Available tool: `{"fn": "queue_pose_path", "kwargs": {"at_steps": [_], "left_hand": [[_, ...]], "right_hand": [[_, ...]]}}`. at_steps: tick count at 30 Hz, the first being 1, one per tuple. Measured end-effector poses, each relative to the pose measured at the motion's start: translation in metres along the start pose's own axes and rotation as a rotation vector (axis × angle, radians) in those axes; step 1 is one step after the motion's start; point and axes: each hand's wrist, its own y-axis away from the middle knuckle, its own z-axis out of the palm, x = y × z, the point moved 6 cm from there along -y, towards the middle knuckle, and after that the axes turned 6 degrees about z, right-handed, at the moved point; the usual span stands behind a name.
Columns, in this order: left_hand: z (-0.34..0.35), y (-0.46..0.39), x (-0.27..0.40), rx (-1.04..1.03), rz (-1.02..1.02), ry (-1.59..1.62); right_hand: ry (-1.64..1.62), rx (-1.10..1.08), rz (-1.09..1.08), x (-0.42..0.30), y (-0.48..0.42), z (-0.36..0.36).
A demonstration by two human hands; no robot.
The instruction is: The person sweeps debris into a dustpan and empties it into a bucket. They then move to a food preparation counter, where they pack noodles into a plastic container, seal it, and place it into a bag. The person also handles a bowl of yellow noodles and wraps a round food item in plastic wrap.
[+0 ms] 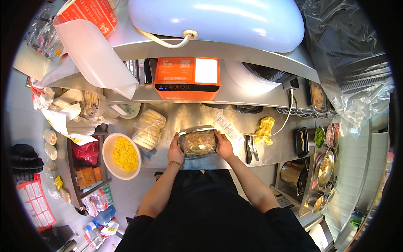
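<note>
A black takeout container with a clear lid (pixel 198 143) holds noodle-like food and lies at the front edge of the steel counter (pixel 189 115). My left hand (pixel 176 151) grips its left end, and a bracelet is on that wrist. On its right end is my right hand (pixel 224 146), fingers over the rim. Left of the container sits a clear bag of pale round flatbreads (pixel 149 129). A printed paper slip (pixel 229 127) lies to the right, bearing writing. Beyond it are scissors or tongs with black handles (pixel 251 149) and a crumpled yellow cloth (pixel 264 129).
A white bowl of yellow shreds (pixel 122 156) stands at the left. An orange printer (pixel 187 78) sits on the shelf above. A white cable (pixel 287 118) hangs onto the counter at the right, near a black container (pixel 302 142) and metal pots of chopped ingredients (pixel 319 137).
</note>
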Motion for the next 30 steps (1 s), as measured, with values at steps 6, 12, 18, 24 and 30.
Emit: {"fn": "queue_pose_path", "kwargs": {"at_steps": [6,12,18,24,30], "left_hand": [[0.001,-0.013,0.003,-0.102,0.201,-0.100],[-0.046,-0.017,0.059,-0.496,0.601,-0.216],[-0.022,-0.023,0.048,-0.629,0.578,-0.376],[0.001,-0.025,0.073,-0.661,0.578,-0.522],[-0.012,-0.022,0.080,-0.616,0.569,-0.433]], "right_hand": [[0.009,0.017,-0.055,0.003,0.004,-0.007],[0.350,-0.219,-0.273,-0.043,0.005,-0.019],[0.413,-0.294,-0.211,-0.049,0.000,-0.015],[0.515,-0.319,-0.225,-0.048,-0.008,-0.010],[0.738,-0.386,-0.183,-0.055,-0.009,-0.001]]}}
